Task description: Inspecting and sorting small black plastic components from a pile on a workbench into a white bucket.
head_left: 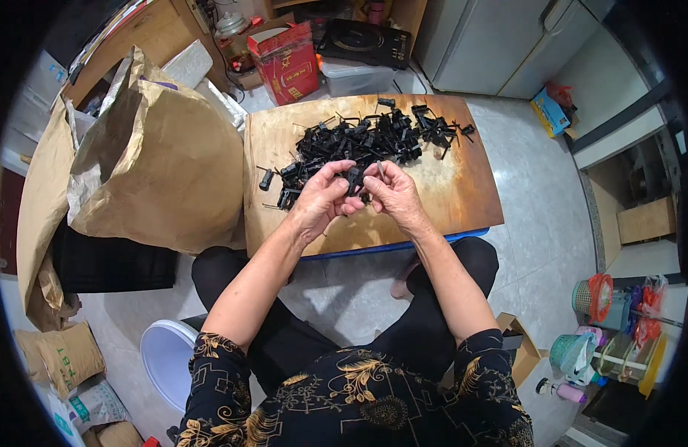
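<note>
Over the near part of a low wooden table (452, 197), both my hands are close together. My left hand (319, 203) is closed on a small black plastic part (354, 177), held between thumb and fingers. Beside it, my right hand (398, 198) pinches a thin greyish tool (380, 170) whose exact kind I cannot make out; its fingertips are close to the part. Just beyond my hands lies a pile of black plastic parts (359, 140), many with thin stems. A single similar piece (266, 179) lies apart at the pile's left.
A large open brown paper sack (161, 164) leans against the table's left side. On the floor at my left is a white bucket (169, 357). Beyond the table stand a red box (286, 65) and a clear plastic bin (357, 78). A cardboard box (524, 346) sits by my right leg.
</note>
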Demonstrator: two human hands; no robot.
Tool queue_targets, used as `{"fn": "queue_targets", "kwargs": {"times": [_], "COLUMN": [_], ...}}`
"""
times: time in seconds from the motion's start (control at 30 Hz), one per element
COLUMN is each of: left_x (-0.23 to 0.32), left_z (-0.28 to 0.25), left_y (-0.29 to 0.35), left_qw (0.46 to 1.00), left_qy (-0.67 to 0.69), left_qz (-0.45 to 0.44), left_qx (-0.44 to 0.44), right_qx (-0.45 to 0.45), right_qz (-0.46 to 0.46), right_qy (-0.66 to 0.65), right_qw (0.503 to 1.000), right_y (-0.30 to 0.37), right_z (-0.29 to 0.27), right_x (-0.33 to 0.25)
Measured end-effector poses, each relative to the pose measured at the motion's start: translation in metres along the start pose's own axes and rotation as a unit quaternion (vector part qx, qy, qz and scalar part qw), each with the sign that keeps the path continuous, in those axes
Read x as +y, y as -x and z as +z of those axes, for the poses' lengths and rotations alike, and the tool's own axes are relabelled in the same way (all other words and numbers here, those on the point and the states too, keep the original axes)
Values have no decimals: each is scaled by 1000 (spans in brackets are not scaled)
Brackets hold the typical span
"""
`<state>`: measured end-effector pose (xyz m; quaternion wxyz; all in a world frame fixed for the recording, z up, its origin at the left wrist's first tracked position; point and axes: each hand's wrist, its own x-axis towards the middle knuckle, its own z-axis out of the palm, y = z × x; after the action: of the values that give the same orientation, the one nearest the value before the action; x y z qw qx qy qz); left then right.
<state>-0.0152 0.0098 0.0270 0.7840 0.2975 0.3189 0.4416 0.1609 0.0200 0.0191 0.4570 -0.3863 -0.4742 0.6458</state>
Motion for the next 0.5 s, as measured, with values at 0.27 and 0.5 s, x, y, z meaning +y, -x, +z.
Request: {"fn": "queue_targets", "kwargs": {"times": [0.27,0.5], "left_x": [4,3], "left_z": [11,14], "left_y": [3,5], "left_qw": [981,934], "left_qy": [-193,-356], "left_qz": [3,9], "left_qx": [-3,-28], "right_qx": [-36,-48], "right_qz": [57,35], "right_qy": [-18,54], "right_qw": [998,997], "right_y": [-2,1], "right_z": [-5,3], "right_x": [2,1]}}
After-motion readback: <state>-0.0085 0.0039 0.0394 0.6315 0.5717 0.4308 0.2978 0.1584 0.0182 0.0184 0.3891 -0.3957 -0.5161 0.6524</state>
